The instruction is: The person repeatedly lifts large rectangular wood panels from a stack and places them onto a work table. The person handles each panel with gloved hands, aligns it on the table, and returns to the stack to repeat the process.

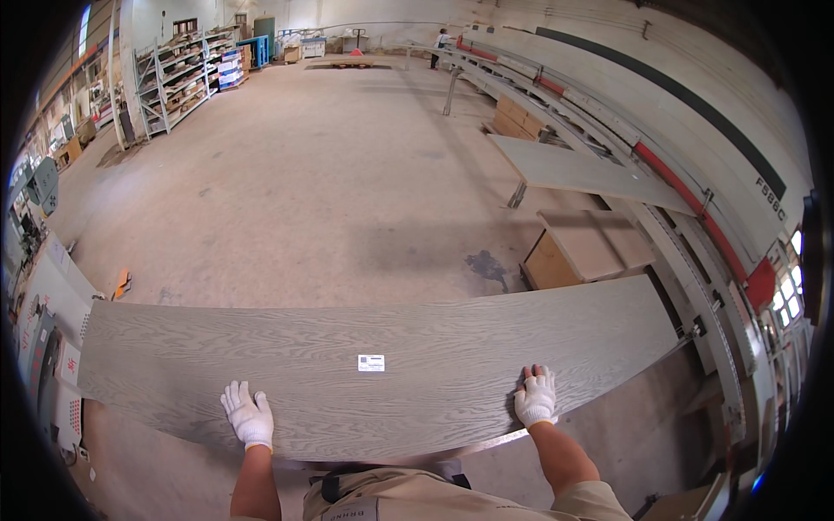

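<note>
left hand (248, 418): fingers spread, laid on grey panel (295, 347), grasping nothing
right hand (536, 398): fingers extended, resting on grey panel, unclenched

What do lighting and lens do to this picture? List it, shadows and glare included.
Head view: fisheye bends the long grey panel and leaves dark corners; a soft shadow falls on the floor beyond it; windows at right glare white; a dark shadow lies beside the right hand.
</note>
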The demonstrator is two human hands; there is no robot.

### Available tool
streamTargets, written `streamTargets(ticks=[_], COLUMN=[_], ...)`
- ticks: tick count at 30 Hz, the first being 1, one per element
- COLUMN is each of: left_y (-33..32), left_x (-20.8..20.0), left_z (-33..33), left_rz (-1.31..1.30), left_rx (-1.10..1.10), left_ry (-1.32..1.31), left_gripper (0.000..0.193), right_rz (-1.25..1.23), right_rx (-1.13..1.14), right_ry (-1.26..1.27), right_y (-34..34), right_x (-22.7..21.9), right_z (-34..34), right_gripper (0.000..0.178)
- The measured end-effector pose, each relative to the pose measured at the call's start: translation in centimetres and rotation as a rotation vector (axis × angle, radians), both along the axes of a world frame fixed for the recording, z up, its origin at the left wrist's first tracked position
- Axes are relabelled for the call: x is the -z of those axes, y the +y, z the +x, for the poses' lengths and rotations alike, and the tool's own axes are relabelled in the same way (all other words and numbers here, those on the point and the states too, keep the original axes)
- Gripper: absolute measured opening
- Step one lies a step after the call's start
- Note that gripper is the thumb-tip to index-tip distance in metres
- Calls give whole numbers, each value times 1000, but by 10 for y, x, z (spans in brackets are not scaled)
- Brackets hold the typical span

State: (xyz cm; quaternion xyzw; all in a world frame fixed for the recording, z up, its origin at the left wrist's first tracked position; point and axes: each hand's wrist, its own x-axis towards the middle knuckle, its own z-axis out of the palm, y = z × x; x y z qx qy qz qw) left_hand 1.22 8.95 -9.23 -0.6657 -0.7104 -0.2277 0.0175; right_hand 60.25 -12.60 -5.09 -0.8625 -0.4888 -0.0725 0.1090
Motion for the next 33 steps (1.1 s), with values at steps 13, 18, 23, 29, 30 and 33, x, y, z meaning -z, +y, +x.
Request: streamTargets(ticks=[13, 18, 23, 29, 30, 33], left_y=[-1, 2, 2, 4, 6, 2], left_x=[0, -8, -3, 11, 3, -8], left_z=[-3, 2, 5, -17, -13, -4], left_rz=[-12, -7, -14, -32, -5, 82], left_rx=[-9, 18, 7, -4, 25, 94], left_ry=[-2, -16, 23, 130, 150, 190], left_gripper=[52, 50, 47, 48, 49, 51], right_rz=[-26, -35, -53, 16, 14, 3], right_rx=[18, 26, 89, 9, 16, 31], right_ry=[30, 14, 11, -21, -15, 17], right_y=[2, -1, 2, 7, 6, 0], right_x=[1, -3, 4, -6, -7, -12], right_z=[-1, -3, 3, -5, -6, -8], right_gripper=[54, 51, 50, 50, 49, 49])
